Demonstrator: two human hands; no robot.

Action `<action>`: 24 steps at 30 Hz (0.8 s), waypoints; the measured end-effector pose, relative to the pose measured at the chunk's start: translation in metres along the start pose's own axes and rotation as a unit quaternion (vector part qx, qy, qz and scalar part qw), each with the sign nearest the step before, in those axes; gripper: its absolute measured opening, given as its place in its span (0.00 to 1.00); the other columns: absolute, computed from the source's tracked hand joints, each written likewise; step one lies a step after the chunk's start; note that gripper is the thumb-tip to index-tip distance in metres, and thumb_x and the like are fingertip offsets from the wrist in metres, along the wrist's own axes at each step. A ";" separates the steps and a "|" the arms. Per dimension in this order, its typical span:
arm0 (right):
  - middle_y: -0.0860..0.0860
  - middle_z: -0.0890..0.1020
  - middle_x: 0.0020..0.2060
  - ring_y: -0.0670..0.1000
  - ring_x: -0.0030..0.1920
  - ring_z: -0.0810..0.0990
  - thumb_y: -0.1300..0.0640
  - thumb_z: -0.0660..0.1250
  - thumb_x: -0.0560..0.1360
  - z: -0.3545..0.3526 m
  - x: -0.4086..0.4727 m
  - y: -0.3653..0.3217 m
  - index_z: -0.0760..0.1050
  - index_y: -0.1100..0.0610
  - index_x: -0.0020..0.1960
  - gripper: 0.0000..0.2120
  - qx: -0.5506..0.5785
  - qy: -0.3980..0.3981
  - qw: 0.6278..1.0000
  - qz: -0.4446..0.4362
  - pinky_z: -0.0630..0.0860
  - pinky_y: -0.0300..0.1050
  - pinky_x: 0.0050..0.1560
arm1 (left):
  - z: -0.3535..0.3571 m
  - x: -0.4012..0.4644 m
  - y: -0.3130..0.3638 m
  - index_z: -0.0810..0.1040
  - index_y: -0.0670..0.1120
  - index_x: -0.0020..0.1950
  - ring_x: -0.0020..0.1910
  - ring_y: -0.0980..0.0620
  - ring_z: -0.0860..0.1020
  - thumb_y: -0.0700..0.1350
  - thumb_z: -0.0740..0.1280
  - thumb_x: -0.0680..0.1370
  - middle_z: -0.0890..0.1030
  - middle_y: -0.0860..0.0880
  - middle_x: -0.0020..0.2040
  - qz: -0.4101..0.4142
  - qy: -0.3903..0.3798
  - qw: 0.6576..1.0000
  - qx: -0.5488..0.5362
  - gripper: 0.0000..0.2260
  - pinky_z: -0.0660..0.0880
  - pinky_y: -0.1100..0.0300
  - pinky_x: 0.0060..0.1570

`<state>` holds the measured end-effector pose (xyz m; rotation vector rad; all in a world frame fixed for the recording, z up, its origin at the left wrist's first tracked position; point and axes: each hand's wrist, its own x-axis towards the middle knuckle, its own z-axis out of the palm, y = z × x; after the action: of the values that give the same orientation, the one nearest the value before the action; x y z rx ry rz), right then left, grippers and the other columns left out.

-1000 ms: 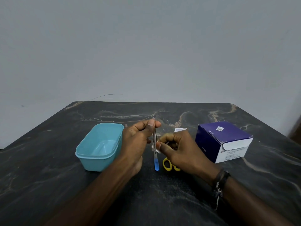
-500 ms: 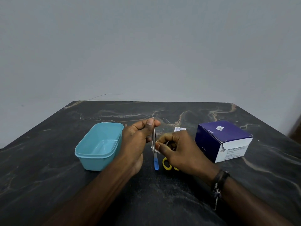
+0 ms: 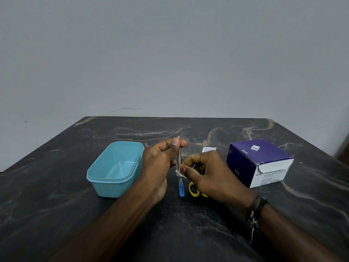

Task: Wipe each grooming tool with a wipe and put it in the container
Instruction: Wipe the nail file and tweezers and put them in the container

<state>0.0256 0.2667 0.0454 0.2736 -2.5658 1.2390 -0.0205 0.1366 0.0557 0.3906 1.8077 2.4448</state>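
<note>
My left hand (image 3: 160, 163) pinches the top of a slim metal grooming tool with a blue end (image 3: 181, 190), holding it upright over the table. My right hand (image 3: 207, 174) pinches a small white wipe (image 3: 179, 173) around the tool's middle. An empty teal container (image 3: 115, 167) sits just left of my left hand. Yellow scissor handles (image 3: 193, 190) lie on the table under my right hand, mostly hidden by it.
A purple and white wipe box (image 3: 258, 163) stands to the right. A torn white wipe packet (image 3: 208, 149) lies behind my right hand. The dark marble table (image 3: 56, 205) ends at a grey wall behind.
None of the objects has shifted. Both hands keep the same hold, with only a slight move of the right fingers along the tool.
</note>
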 end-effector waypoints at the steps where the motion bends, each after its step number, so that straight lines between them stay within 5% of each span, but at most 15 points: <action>1: 0.55 0.81 0.28 0.44 0.25 0.71 0.57 0.68 0.76 0.000 0.000 0.000 0.82 0.56 0.43 0.06 0.002 0.009 1.000 -0.002 0.68 0.37 0.27 | 0.000 0.000 0.000 0.83 0.48 0.38 0.43 0.55 0.77 0.43 0.65 0.79 0.84 0.56 0.37 -0.002 -0.002 1.000 -0.001 0.11 0.74 0.54 0.46; 6: 0.50 0.78 0.24 0.43 0.22 0.70 0.58 0.68 0.77 -0.001 0.001 -0.001 0.83 0.56 0.42 0.07 0.051 0.074 0.996 -0.009 0.67 0.38 0.24 | 0.004 -0.004 -0.003 0.82 0.44 0.41 0.32 0.59 0.79 0.43 0.64 0.79 0.83 0.53 0.32 -0.016 -0.038 0.999 0.003 0.10 0.77 0.65 0.35; 12: 0.45 0.75 0.22 0.42 0.22 0.70 0.58 0.68 0.77 0.002 0.000 0.000 0.82 0.58 0.42 0.07 0.030 -0.009 0.999 0.005 0.67 0.36 0.25 | 0.000 -0.001 -0.001 0.83 0.45 0.40 0.40 0.55 0.79 0.42 0.66 0.78 0.84 0.53 0.37 -0.025 0.003 1.000 -0.015 0.09 0.75 0.59 0.40; 17: 0.65 0.82 0.34 0.60 0.30 0.76 0.57 0.68 0.76 0.002 0.000 -0.003 0.82 0.61 0.43 0.09 0.094 -0.029 0.995 0.010 0.73 0.50 0.34 | -0.004 0.004 0.002 0.84 0.45 0.41 0.46 0.52 0.78 0.43 0.68 0.76 0.84 0.51 0.41 -0.044 0.013 0.997 -0.060 0.06 0.75 0.56 0.43; 24: 0.50 0.83 0.31 0.40 0.30 0.75 0.58 0.69 0.76 -0.006 -0.001 -0.007 0.83 0.63 0.44 0.09 0.111 -0.033 0.992 0.053 0.70 0.32 0.32 | -0.011 0.009 0.007 0.82 0.46 0.44 0.39 0.54 0.79 0.49 0.70 0.68 0.83 0.51 0.37 -0.041 0.005 0.994 -0.104 0.09 0.73 0.57 0.43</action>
<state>0.0297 0.2675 0.0538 0.2297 -2.5263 1.5823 -0.0314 0.1259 0.0605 0.2828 1.5184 2.5477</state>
